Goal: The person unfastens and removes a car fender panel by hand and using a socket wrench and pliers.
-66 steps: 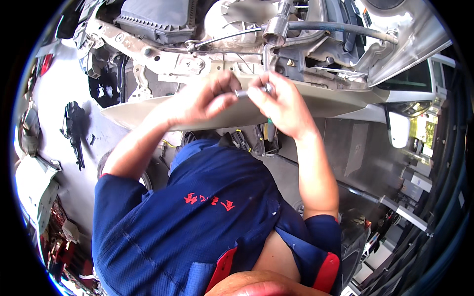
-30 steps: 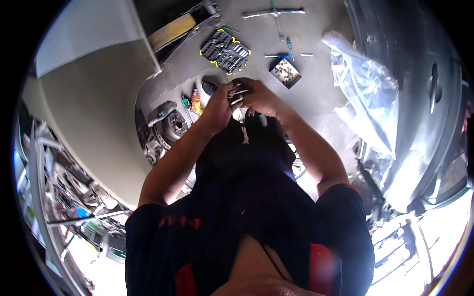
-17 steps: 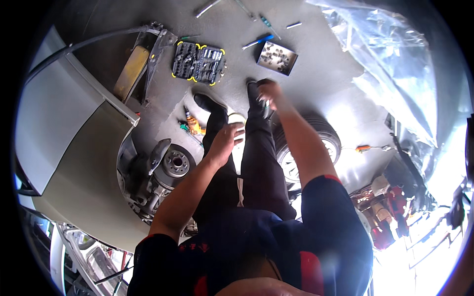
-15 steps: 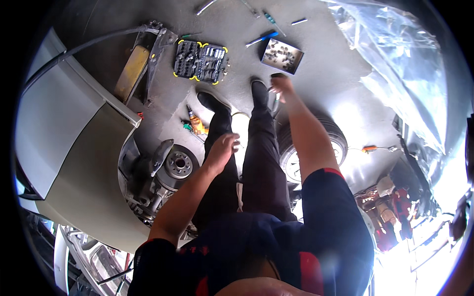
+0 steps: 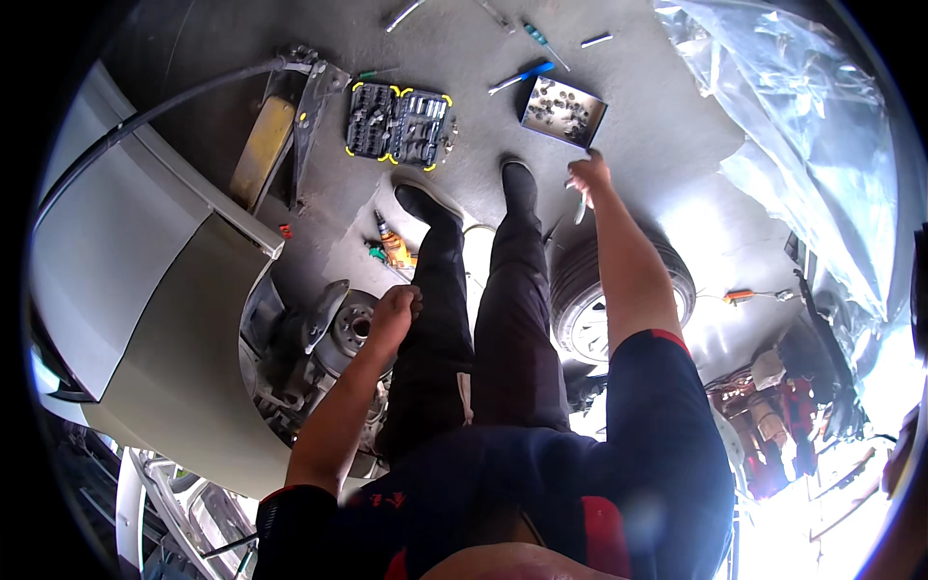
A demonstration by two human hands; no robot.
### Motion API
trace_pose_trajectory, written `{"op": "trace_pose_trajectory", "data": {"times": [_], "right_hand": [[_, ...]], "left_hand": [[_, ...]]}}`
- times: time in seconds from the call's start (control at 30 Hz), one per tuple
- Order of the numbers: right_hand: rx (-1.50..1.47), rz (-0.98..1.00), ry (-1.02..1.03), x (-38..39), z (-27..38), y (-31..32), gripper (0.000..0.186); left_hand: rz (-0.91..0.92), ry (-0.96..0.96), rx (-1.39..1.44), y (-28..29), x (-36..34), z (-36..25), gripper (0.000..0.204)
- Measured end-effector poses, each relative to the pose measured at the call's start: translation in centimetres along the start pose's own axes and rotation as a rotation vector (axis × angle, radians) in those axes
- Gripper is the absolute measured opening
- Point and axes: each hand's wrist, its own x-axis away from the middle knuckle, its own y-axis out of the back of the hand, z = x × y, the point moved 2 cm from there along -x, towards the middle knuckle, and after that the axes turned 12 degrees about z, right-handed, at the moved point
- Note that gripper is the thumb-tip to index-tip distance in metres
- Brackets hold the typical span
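My right hand (image 5: pixel 590 176) is closed around a slim silver tool (image 5: pixel 580 210). Its shaft sticks out below the fingers, and its exact kind is hidden by the grip. Just beyond that hand lies an open box (image 5: pixel 595 122) of small dark metal parts. Lower left, my left hand (image 5: pixel 394 311) is curled into a loose fist with nothing visible in it. It hangs in front of the bare wheel hub and brake disc (image 5: pixel 354 327) of a car, covering part of the disc; contact cannot be told.
An open socket set (image 5: pixel 420 128), a blue-handled tool (image 5: pixel 522 77) and a screwdriver (image 5: pixel 537 37) lie ahead. A yellow jack (image 5: pixel 263 141) stands beside the car body (image 5: pixel 174 319). An orange power tool (image 5: pixel 393 246) is by my left foot, a wheel (image 5: pixel 578 314) at right, plastic sheeting (image 5: pixel 802 116) beyond.
My right hand has moved a little right with the silver tool, which has swung clearer of my leg. My left hand has drawn left and down, its fingers curling in. The view has shifted slightly.
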Motion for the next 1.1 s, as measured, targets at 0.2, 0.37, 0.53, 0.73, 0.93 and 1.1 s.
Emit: {"op": "trace_pose_trajectory", "data": {"times": [0.2, 0.37, 0.53, 0.73, 0.93, 1.1], "right_hand": [[0.307, 0.225, 0.057, 4.3, -7.6, 1.7, 0.057], [0.420, 0.453, 0.252, 20.1, 2.1, -7.2, 0.032], [0.588, 0.639, 0.511, 34.8, 12.0, -11.5, 0.033], [0.616, 0.930, 0.691, 47.5, 18.7, -18.9, 0.038], [0.961, 1.349, 0.944, 61.9, 24.6, -25.6, 0.039], [1.140, 1.549, 0.557, 65.6, 24.4, -31.9, 0.030]], "left_hand": [[0.281, -0.192, -0.046, -8.1, 0.0, -1.3, 0.026], [0.207, -0.240, -0.003, -8.9, 3.8, -1.0, 0.035], [0.318, -0.331, 0.188, -8.7, 11.1, -6.6, 0.037], [-0.337, -0.868, -0.738, -4.2, 20.5, -6.8, 0.029], [-0.573, -0.819, 0.213, 3.7, 35.0, -2.9, 0.067], [-1.057, -0.898, 0.142, 10.8, 40.8, 2.2, 0.050]]}}
